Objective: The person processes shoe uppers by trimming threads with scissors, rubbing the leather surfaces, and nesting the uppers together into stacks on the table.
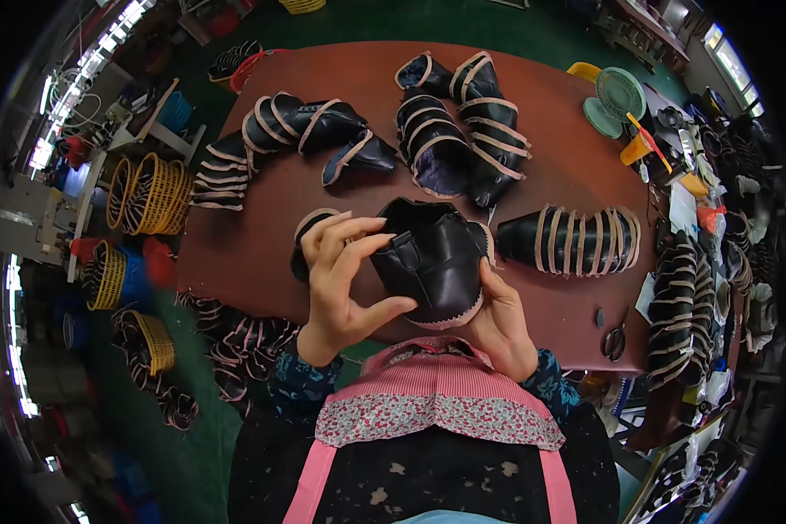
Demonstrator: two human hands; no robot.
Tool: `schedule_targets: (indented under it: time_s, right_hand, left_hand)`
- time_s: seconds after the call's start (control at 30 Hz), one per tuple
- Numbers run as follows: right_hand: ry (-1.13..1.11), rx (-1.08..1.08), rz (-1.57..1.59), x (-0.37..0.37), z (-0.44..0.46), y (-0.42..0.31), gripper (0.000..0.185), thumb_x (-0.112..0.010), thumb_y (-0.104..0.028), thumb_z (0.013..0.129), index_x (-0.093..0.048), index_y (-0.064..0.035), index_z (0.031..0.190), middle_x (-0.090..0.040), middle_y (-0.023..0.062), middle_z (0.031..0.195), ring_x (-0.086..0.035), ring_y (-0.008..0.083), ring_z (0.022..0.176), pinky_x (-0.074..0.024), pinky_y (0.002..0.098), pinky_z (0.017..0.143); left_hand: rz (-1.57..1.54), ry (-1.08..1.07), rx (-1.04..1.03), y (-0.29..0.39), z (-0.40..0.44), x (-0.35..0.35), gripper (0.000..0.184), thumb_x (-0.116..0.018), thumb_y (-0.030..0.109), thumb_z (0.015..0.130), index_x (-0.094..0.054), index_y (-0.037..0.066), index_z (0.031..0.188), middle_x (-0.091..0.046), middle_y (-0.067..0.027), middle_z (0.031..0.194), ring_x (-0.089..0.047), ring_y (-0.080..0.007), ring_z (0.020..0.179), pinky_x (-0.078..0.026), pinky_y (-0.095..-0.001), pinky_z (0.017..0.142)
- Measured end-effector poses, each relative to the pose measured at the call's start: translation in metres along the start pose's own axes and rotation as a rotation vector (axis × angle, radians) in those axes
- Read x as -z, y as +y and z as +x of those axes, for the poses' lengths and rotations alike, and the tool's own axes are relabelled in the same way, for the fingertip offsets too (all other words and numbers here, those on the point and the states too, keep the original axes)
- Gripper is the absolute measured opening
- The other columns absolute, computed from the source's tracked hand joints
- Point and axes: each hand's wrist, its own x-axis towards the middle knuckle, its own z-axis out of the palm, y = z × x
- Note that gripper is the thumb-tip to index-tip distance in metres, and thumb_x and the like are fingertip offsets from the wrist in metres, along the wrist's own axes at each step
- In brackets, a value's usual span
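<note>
A black leather shoe upper (pixel 441 266) with a pale stitched edge is held up over the near side of the red-brown table (pixel 568 131). My right hand (pixel 505 325) grips its right side, thumb on the leather and the other fingers mostly hidden beneath it. At its left is my left hand (pixel 341 279), fingers spread and curved, fingertips close to the upper's top edge; whether they touch it I cannot tell. Part of another black upper (pixel 310 231) shows behind my left hand.
Stacks of nested black uppers lie at the table's left (pixel 279 127), back (pixel 493 122) and right (pixel 576 240). Scissors (pixel 614 342) rest near the right front edge. A green fan (pixel 618 94) stands at the back right. Yellow baskets (pixel 162 194) are on the left.
</note>
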Motion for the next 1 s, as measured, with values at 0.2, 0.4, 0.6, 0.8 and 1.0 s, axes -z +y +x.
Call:
schedule_targets:
  time_s: [0.2,0.4,0.6,0.8,1.0]
  right_hand:
    - [0.023,0.003,-0.054,-0.004,0.007,0.004,0.043,-0.051,-0.028,0.108,-0.048,-0.0021,0.142,-0.06,0.0135,0.139,-0.061,0.0268,0.125,-0.0512,0.0439,0.106]
    - [0.015,0.087,-0.768,0.056,0.047,0.002,0.017,-0.062,-0.02,0.103,-0.056,-0.0036,0.107,-0.072,0.0071,0.091,-0.067,0.0144,0.078,-0.0516,0.026,0.07]
    - [0.273,0.297,-1.796,0.056,0.071,0.015,0.048,-0.079,-0.04,0.087,-0.061,-0.0013,0.11,-0.066,0.0101,0.068,-0.066,0.0268,0.064,-0.0517,0.0399,0.061]
    - [0.327,0.54,-2.216,0.089,0.094,0.024,0.025,-0.068,-0.021,0.09,-0.068,-0.0038,0.108,-0.07,0.0168,0.075,-0.07,0.0354,0.074,-0.0538,0.0447,0.065]
    - [0.064,0.949,-1.831,0.041,0.028,0.002,0.035,-0.057,0.005,0.085,-0.067,0.0012,0.119,-0.069,0.0204,0.085,-0.069,0.0342,0.072,-0.0545,0.0372,0.066]
  left_hand:
    - [-0.213,-0.182,-0.009,-0.021,0.002,-0.006,0.029,-0.088,0.018,0.072,-0.076,0.006,0.096,-0.064,-0.0013,0.082,-0.054,-0.0299,0.116,-0.038,-0.0447,0.103]
    - [0.062,-0.017,0.234,-0.073,-0.022,0.062,0.029,-0.083,0.006,0.076,-0.076,0.004,0.103,-0.065,-0.0063,0.086,-0.053,-0.0317,0.123,-0.045,-0.041,0.096]
    - [0.181,-0.193,0.324,-0.171,-0.106,0.042,0.021,-0.076,0.004,0.083,-0.072,0.001,0.103,-0.068,-0.0082,0.11,-0.048,-0.0345,0.132,-0.043,-0.0433,0.104]
    - [0.447,-0.109,0.436,-0.192,-0.155,-0.018,0.032,-0.072,0.008,0.088,-0.06,0.004,0.117,-0.062,-0.0107,0.122,-0.044,-0.0367,0.131,-0.041,-0.0473,0.107]
    - [-0.91,-0.023,1.061,-0.1,-0.104,-0.06,0.03,-0.06,0.027,0.105,-0.065,0.002,0.122,-0.069,-0.0075,0.116,-0.063,-0.0157,0.106,-0.05,-0.0308,0.092]
